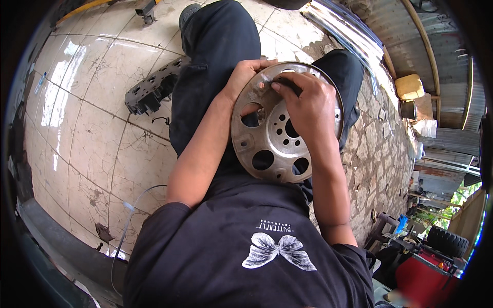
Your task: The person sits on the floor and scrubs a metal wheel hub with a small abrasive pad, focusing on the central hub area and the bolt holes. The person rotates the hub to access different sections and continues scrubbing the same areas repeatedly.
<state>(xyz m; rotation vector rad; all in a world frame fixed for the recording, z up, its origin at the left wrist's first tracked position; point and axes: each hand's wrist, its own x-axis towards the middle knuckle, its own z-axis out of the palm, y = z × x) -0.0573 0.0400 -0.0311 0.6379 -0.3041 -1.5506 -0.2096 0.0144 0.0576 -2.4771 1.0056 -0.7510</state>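
Black shirt (205, 251) with a white butterfly print fills the lower frame, nearest the lens. At centre, the grip of the left hand (240, 79) is closed on the upper-left rim of a round, holed metal plate (265, 135); the right hand (314, 97) bends over its upper face, and whether that grip pinches anything cannot be told. Upper left, a dark perforated part (154, 88) lies on tiled floor (87, 133). Upper right, a yellow container (409, 87) sits near corrugated sheeting (452, 90), its contents hidden.
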